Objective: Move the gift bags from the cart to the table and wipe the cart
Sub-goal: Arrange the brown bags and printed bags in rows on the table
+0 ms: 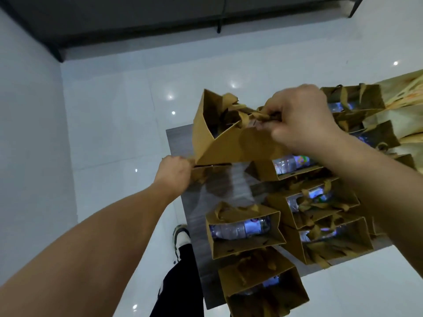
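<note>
Here right hand (302, 115) clenches the ribbon handles of a lifted gift bag (231, 138) above the grey surface (219, 186); left hand (175, 169) pinches its corner. Bottle inside, likely heavyish; thin paper, hold handles.

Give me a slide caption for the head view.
Both hands, right hand gripping the handles and left hand pinching a corner, hold a gift bag over a grey surface crowded with bags.

Gift bags (245, 234) tan-brown kraft, matching ribbon handles. Tabletop (219, 186) grey woodgrain. Floor (114, 110) glossy white tile. Trouser leg (180, 284) black; shoe (182, 236) white, dark trim.
</note>
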### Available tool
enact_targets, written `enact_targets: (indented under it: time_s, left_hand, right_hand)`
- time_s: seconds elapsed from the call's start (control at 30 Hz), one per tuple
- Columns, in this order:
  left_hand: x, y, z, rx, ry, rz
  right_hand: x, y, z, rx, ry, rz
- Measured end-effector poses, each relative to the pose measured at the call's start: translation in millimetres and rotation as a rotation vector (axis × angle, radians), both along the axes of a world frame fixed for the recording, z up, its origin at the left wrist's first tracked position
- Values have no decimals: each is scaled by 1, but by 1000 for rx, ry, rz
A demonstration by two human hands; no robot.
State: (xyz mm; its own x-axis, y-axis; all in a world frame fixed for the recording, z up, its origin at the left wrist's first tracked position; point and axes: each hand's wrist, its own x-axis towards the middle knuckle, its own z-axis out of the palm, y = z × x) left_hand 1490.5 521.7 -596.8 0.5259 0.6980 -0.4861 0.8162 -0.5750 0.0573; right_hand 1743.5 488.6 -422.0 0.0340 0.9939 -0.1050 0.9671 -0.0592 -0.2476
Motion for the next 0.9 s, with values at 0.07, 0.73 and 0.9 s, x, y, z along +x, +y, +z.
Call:
enact_targets:
  time_s: [0.07, 0.73, 0.9]
  left_hand:
    - [6, -9, 1, 2, 17, -95]
    - [10, 10, 3, -1, -626, 711]
    - [26, 21, -2, -400, -642, 1123]
  right_hand:
    - [-3, 20, -1, 48, -29, -18]
    - [-18, 26, -172, -177, -24, 34]
    - [-5, 15, -162, -172, 550, -457]
